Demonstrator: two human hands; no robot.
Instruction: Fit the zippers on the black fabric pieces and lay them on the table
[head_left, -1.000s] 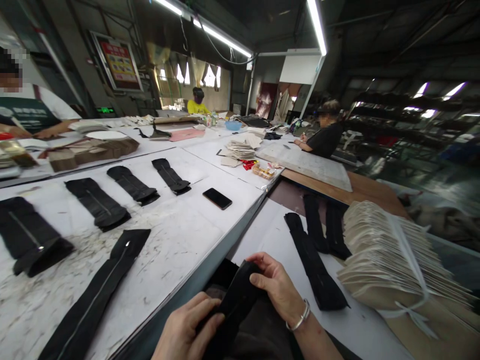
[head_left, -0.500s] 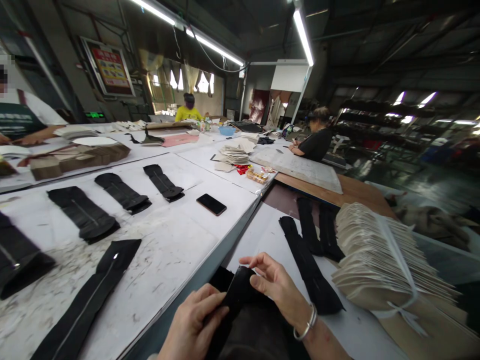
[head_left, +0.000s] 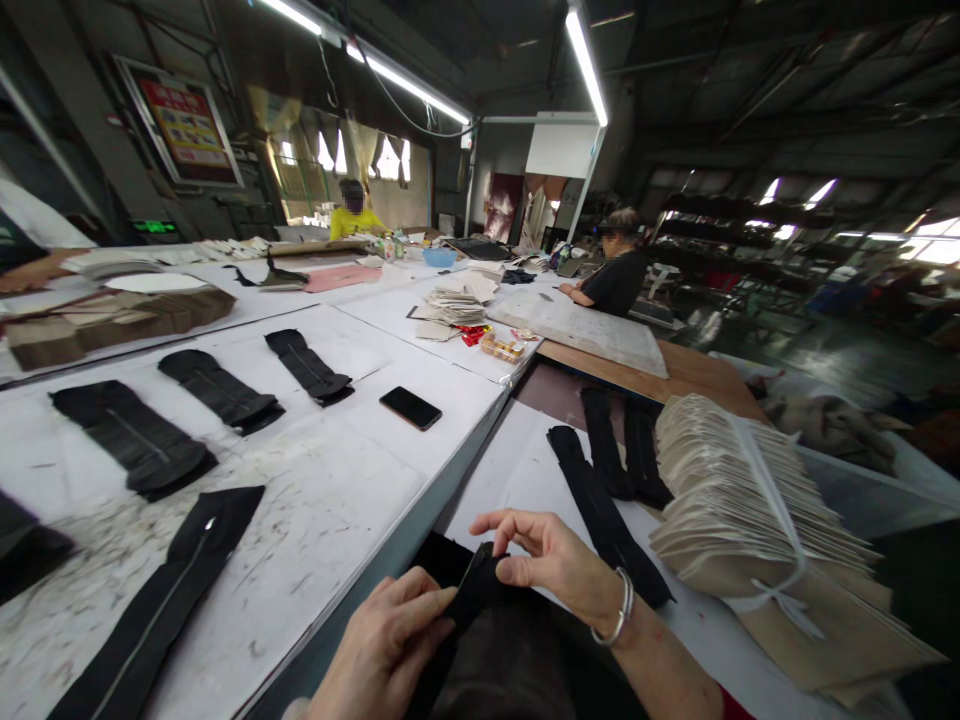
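A black fabric piece (head_left: 480, 590) lies in my lap at the bottom centre, and both my hands grip it. My left hand (head_left: 386, 645) pinches its lower part with curled fingers. My right hand (head_left: 551, 565), with a silver bangle on the wrist, pinches the upper end between thumb and forefinger while the other fingers arch above it. More black fabric (head_left: 502, 665) sits under the hands.
Several black zippered strips (head_left: 146, 620) lie in a row on the white table (head_left: 352, 480) at left, with a phone (head_left: 410, 408) among them. Black strips (head_left: 600, 510) and a tied stack of beige pieces (head_left: 739, 500) lie at right. Other people work at the far tables.
The view has swung to the right, so the table items slid left. My right fingers have lifted and spread over the piece's end; my left hand keeps its grip.
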